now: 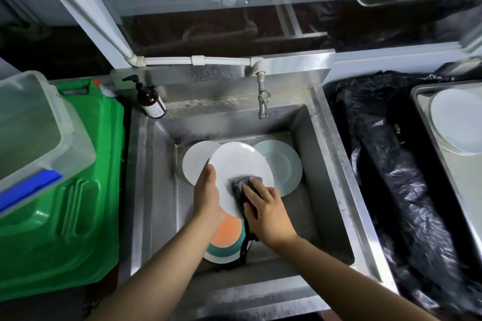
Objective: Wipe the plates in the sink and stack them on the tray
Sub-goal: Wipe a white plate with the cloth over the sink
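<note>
Left hand (207, 190) grips the left edge of a white plate (238, 167), held tilted above the steel sink (336, 177) basin; fingers curl round behind the rim, thumb side on the front face. Right hand (266, 212) presses a dark grey cloth (241, 185) flat against the plate's lower right face, fingers bent over the cloth and pinning it there; the cloth's tail hangs past the plate's lower edge.

Still in the basin:
- second white plate (194, 161) near the far left corner, partly covered by the held one
- pale green plate (285, 164) toward the far right, lying flat, partly overlapped by the held plate's rim
- orange-and-green plate (227, 240) at the near side, under both wrists, mostly hidden

Tap (263, 101) hangs over the far edge of the sink, centre-right. Brown pump bottle (151, 101) stands on the far left corner of the sink rim.

Metal tray (417, 96) sits far right, cut off by the frame edge, holding a stack of white plates (456, 122); count can't be read. Black bin liner (386, 154) fills the gap between sink and tray. Green plastic container (86, 190) just left of the sink, with a clear plastic tub (34, 122) on top of it.
</note>
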{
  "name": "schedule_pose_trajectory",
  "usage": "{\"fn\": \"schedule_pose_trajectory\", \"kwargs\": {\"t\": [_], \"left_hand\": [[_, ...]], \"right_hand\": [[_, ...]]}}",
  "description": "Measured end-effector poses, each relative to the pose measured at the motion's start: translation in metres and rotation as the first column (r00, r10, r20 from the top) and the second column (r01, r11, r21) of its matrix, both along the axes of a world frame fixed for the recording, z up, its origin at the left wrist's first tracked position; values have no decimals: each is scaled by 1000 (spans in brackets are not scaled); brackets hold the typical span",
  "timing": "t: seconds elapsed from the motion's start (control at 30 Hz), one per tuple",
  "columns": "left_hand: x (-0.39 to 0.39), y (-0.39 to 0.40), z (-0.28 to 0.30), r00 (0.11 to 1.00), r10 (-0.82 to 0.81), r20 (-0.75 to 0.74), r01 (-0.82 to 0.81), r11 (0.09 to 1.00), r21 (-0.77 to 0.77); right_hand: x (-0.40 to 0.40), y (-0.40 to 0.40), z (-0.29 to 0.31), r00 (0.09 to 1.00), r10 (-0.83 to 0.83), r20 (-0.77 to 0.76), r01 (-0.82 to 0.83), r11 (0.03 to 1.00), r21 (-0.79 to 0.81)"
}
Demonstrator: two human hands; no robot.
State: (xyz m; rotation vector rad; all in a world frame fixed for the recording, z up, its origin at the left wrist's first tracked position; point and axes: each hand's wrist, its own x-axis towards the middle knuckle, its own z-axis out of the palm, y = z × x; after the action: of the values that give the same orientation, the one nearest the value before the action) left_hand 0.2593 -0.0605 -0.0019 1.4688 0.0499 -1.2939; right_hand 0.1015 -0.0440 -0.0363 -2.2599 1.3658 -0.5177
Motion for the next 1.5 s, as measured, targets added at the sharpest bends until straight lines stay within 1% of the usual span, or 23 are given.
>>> {"fn": "schedule_pose_trajectory", "kwargs": {"t": [0.1,0.23,0.33,0.47,0.6,0.67,0.73,0.8,0.87,0.9,0.93,1.0,1.03,1.1,1.13,1.2,1.23,1.27,1.3,1.33,1.4,1.43,1.5], "left_hand": [[2,6,-5,995,-3,-100,4,1000,14],[-8,27,-2,995,-58,-83,58,998,6],[-12,34,-1,993,-55,-103,57,998,8],[4,20,-11,996,64,-68,-65,998,-14],[14,10,-12,995,90,-47,-92,995,-42],[17,10,-18,993,98,-73,-100,995,-22],[19,12,-19,991,84,-104,-86,996,-14],[21,15,-18,987,28,-159,-30,1000,-9],[23,20,-21,980,-8,-197,12,1000,21],[25,21,-24,977,-26,-210,31,999,23],[27,22,-26,979,-50,-199,56,998,29],[30,21,-29,979,-122,-160,129,991,32],[30,20,-28,979,-153,-136,159,987,34],[31,16,-29,973,-227,-29,229,964,132],[31,14,-33,959,-278,55,260,941,216],[32,12,-39,875,-437,208,349,867,356],[31,12,-40,854,-469,224,369,851,375],[29,9,-38,876,-448,179,370,862,348],[25,5,-32,929,-364,57,333,896,294],[23,0,-27,958,-259,-125,282,929,238],[18,-6,-15,895,-108,-432,177,976,124],[15,-7,-11,862,-91,-500,159,982,96],[14,-4,-9,853,-60,-518,147,981,128]], "right_hand": [[-5,-1,-3,1000,25,-8,-26,999,-48],[-8,-43,-8,990,-94,-104,90,995,-41],[-14,-54,-10,976,-107,-192,100,994,-47],[-21,-24,-11,983,-126,-130,122,992,-38],[-26,-16,-12,973,-232,-10,231,962,146],[-24,-29,-2,910,-389,145,325,885,332],[-22,-42,16,763,-596,250,366,717,593],[-24,-54,26,615,-731,294,283,554,783],[-29,-62,26,506,-798,328,91,428,899],[-30,-64,29,480,-816,322,1,368,930],[-31,-64,32,488,-814,315,-56,331,942],[-31,-62,34,527,-795,301,-71,312,948],[-31,-61,34,517,-800,304,-48,327,944],[-30,-60,32,526,-787,324,47,407,912],[-29,-58,31,583,-740,334,111,480,870],[-24,-55,29,786,-550,282,248,699,671],[-22,-52,27,867,-438,239,266,811,520],[-20,-47,27,925,-312,216,224,909,352],[-18,-41,26,965,-170,198,134,974,183],[-16,-34,24,988,-29,152,23,999,43],[-15,-20,19,986,163,27,-156,972,-177],[-15,-13,16,977,212,-17,-209,944,-257],[-16,-3,12,963,261,-60,-266,911,-316]]}}
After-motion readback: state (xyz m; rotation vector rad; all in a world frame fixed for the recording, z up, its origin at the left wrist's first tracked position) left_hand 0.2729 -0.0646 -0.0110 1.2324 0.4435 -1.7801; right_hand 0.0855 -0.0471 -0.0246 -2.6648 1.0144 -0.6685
